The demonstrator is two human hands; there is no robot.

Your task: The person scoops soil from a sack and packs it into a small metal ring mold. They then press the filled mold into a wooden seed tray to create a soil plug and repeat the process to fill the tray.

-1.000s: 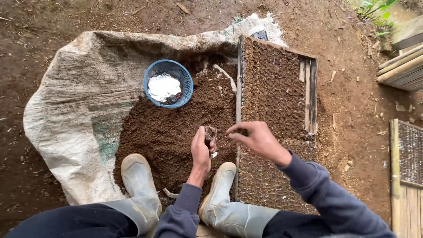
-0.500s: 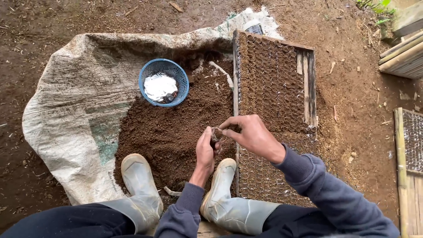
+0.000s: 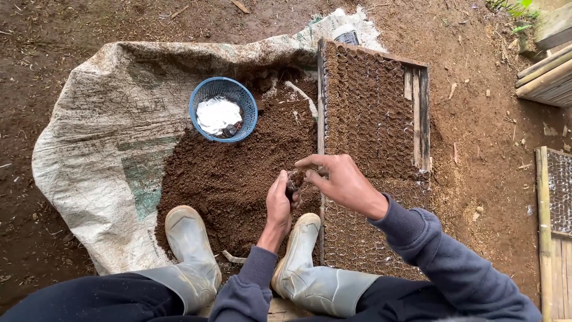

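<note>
Bare brown earth all around, littered with twigs, and on it a woven sack (image 3: 89, 155) lies spread flat, evidently laid out to keep the potting mix off the ground. Moving right, a blue plastic basket (image 3: 224, 110) sits at the top edge of the soil heap (image 3: 232, 179), holding something white and crumpled plus a small dark item that is too small to identify. Down at the bottom, two pale rubber boots (image 3: 190, 238) bracket the heap, so the person is crouched right over the supply, everything within easy reach.

Now the centre: the left hand (image 3: 279, 206) has its grip closed around a small soil-filled seedling pot (image 3: 291, 186), held upright just above the heap's right edge, beside the tray's frame. The right hand (image 3: 336, 182) comes across from the right, thumb and forefinger pinched together at the pot's mouth; whether that grip actually holds anything there cannot be told, since the fingertips cover the spot. The pot itself is mostly hidden inside the fist.

Further right, a wooden-framed tray (image 3: 422, 119) lies alongside the heap, packed with rows of little filled pots in its far part, with emptier-looking clear cells nearer the person. A bottle cap peeks out past its top end. At the far right edge, bamboo slats (image 3: 545, 74) and another tray (image 3: 554, 209) are cut off by the frame.
</note>
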